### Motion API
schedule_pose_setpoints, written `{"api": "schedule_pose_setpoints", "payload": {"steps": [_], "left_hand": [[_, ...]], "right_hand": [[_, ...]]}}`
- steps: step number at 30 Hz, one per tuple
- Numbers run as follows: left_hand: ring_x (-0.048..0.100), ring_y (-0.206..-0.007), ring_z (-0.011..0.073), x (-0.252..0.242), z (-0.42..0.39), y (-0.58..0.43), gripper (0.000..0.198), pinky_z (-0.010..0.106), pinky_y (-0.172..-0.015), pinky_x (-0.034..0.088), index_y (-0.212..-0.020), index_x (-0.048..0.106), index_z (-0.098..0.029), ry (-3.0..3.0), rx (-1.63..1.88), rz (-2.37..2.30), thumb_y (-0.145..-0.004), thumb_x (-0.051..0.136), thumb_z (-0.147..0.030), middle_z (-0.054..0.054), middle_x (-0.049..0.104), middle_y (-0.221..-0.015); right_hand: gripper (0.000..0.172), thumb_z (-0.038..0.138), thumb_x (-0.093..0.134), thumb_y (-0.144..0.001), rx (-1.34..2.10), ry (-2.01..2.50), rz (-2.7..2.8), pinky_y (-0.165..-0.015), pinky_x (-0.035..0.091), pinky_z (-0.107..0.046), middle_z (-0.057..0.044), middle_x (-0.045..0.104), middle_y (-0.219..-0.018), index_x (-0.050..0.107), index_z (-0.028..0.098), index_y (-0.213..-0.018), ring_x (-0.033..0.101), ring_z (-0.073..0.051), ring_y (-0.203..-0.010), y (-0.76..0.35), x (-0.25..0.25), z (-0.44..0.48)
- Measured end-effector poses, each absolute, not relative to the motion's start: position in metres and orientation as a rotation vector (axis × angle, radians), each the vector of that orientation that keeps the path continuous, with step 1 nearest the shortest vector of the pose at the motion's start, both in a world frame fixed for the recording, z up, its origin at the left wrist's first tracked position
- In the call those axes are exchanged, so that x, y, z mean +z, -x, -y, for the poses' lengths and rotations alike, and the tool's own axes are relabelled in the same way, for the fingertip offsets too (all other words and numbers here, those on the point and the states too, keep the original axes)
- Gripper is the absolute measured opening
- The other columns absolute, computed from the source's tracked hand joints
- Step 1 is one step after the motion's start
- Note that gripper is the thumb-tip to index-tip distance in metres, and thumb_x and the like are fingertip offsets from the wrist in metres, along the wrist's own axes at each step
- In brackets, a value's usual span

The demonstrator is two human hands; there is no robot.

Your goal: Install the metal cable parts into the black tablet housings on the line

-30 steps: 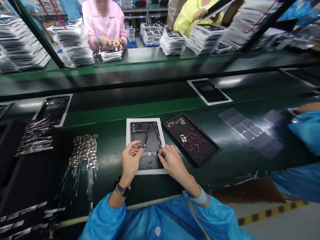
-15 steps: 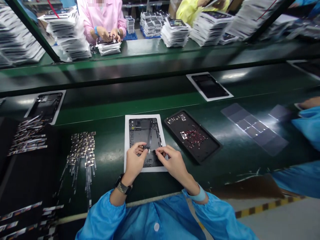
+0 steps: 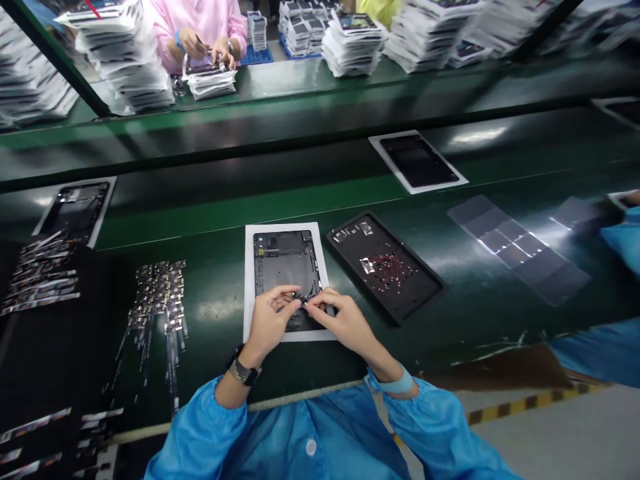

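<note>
In the head view, a black tablet housing (image 3: pixel 281 270) lies on a white sheet (image 3: pixel 249 293) in front of me. Over its lower part, my left hand (image 3: pixel 267 321) pinches a small circuit board (image 3: pixel 301 297) with a dark flex cable on it. My right hand (image 3: pixel 347 322) is closed, its thumb and fingertips meeting at the same board beside the left fingertips. Which part of the board or cable the right fingers grip is too small to tell. Both hands hide the lower part of the housing.
A black tray (image 3: pixel 395 303) of small parts with red wires stands at right. Small boards with flex strips (image 3: pixel 159 293) lie at left. Clear film sheets (image 3: pixel 520 250) are further right. Other housings (image 3: pixel 420 161) rest beyond; a person in pink (image 3: pixel 200 27) works across the bench.
My right hand has moved left, so the fingertips of both hands meet at the board. The flex cable, which stretched up over the housing, now bends to the right. The view has shifted slightly.
</note>
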State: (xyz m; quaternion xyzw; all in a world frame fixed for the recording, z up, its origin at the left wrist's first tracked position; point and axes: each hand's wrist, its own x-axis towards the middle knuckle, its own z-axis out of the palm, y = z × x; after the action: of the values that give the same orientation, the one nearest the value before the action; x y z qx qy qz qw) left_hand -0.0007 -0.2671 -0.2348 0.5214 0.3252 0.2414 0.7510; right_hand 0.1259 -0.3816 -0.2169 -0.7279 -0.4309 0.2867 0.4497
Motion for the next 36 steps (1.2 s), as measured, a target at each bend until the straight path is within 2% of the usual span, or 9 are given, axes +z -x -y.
{"api": "schedule_pose_setpoints", "payload": {"steps": [4,10,12,16,21,29,36], "left_hand": [[0.062,-0.059,0.0119,-0.234,0.266,0.0,0.028,0.024,-0.063,0.053,-0.093,0.078,-0.015,-1.099,0.49,-0.701,-0.066,0.08,-0.021,0.001,0.069,-0.065],[0.067,-0.069,0.0134,-0.236,0.271,-0.002,0.036,0.024,-0.065,0.054,-0.096,0.075,-0.014,-1.072,0.548,-0.769,-0.062,0.084,-0.019,0.005,0.072,-0.079],[0.068,-0.069,0.0145,-0.236,0.273,-0.002,0.032,0.024,-0.064,0.054,-0.093,0.073,-0.014,-1.071,0.554,-0.778,-0.063,0.084,-0.019,0.007,0.074,-0.083],[0.07,-0.068,0.0163,-0.235,0.276,-0.002,0.024,0.026,-0.068,0.055,-0.091,0.075,-0.015,-1.123,0.535,-0.796,-0.067,0.081,-0.018,0.006,0.075,-0.075],[0.072,-0.071,0.017,-0.234,0.279,-0.003,0.022,0.026,-0.07,0.057,-0.088,0.077,-0.016,-1.161,0.628,-0.831,-0.066,0.082,-0.016,0.008,0.075,-0.086],[0.071,-0.066,0.0171,-0.234,0.278,-0.003,0.021,0.027,-0.068,0.056,-0.088,0.073,-0.016,-1.135,0.594,-0.844,-0.068,0.079,-0.018,0.004,0.073,-0.069],[0.07,-0.064,0.0164,-0.233,0.275,-0.003,0.025,0.026,-0.065,0.054,-0.087,0.07,-0.015,-1.076,0.567,-0.8,-0.065,0.081,-0.021,0.003,0.071,-0.067]], "right_hand": [[0.023,0.037,0.061,-0.088,0.749,1.789,1.054,-0.069,0.044,-0.033,-0.004,0.066,-0.07,0.072,0.022,-0.074,0.059,-0.02,-0.072,-0.128,-0.216,0.382],[0.025,0.039,0.061,-0.088,0.764,1.784,1.076,-0.068,0.043,-0.032,-0.003,0.064,-0.069,0.071,0.022,-0.073,0.057,-0.02,-0.07,-0.129,-0.216,0.382],[0.024,0.037,0.061,-0.088,0.769,1.782,1.08,-0.069,0.043,-0.033,-0.004,0.066,-0.07,0.072,0.022,-0.074,0.058,-0.021,-0.072,-0.13,-0.216,0.382],[0.022,0.034,0.061,-0.088,0.778,1.771,1.084,-0.07,0.044,-0.034,-0.004,0.067,-0.07,0.072,0.022,-0.074,0.059,-0.021,-0.072,-0.131,-0.218,0.383],[0.024,0.037,0.061,-0.09,0.755,1.763,1.097,-0.071,0.045,-0.034,-0.004,0.067,-0.069,0.073,0.022,-0.074,0.059,-0.021,-0.072,-0.131,-0.217,0.384],[0.027,0.041,0.061,-0.091,0.746,1.779,1.057,-0.072,0.044,-0.035,-0.004,0.068,-0.07,0.073,0.023,-0.075,0.06,-0.021,-0.071,-0.13,-0.219,0.382],[0.023,0.036,0.062,-0.089,0.776,1.766,1.076,-0.072,0.044,-0.034,-0.003,0.068,-0.07,0.073,0.022,-0.075,0.06,-0.021,-0.072,-0.132,-0.218,0.384]]}}
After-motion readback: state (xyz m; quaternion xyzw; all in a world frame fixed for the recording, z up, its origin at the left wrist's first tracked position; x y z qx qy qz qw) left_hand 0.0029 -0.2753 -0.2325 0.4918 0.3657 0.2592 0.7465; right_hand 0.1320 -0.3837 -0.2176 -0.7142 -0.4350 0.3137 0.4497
